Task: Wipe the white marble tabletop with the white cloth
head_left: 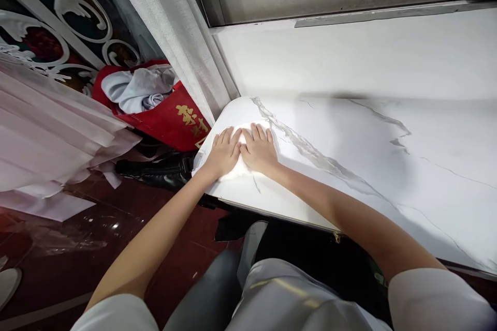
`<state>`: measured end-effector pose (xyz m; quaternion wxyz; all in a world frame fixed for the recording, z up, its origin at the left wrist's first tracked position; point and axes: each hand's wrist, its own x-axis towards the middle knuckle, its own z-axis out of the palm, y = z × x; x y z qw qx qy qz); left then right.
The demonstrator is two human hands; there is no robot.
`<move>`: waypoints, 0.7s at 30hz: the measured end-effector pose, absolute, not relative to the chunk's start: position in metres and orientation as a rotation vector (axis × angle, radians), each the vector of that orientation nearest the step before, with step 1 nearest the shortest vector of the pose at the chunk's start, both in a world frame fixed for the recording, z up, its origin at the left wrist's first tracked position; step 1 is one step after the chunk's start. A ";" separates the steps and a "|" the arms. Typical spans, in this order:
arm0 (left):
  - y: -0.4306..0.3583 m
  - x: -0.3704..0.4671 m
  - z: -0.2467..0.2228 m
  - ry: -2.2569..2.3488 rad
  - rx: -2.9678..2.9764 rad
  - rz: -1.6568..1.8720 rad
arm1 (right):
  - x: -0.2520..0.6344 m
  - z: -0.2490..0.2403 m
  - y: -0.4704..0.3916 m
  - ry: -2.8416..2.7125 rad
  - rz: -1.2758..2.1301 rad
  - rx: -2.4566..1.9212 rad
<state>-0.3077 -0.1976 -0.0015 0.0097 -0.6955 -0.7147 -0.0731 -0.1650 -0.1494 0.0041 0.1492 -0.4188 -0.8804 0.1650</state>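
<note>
A white cloth [239, 169] lies near the left end of a white marble-patterned tabletop [373, 150]. Both palms rest on it side by side. My left hand [222, 153] is flat on the cloth's left part, with its fingers stretched forward. Beside it, my right hand [259, 150] also lies flat, fingers slightly spread, and the thumbs nearly meet. Much of the cloth is hidden under the hands, and its white blends into the tabletop.
Left of the table stands a red bag [166, 119] holding pale fabric [135, 88]. A white curtain [171, 26] hangs by the table's far left corner, and a pink sheer cloth [50, 134] at the far left. A black bag-like item [159, 169] lies below the red bag.
</note>
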 end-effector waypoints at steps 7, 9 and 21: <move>-0.267 -0.237 -0.010 -2.189 -2.109 -0.310 | -0.093 -0.002 -0.209 -2.634 0.322 -1.050; -0.267 -0.226 -0.011 -2.169 -2.126 -0.326 | -0.081 -0.004 -0.211 -2.629 0.295 -1.063; -0.082 -0.223 0.005 -2.167 -2.300 -0.204 | -0.084 0.001 -0.053 -2.527 0.247 -1.373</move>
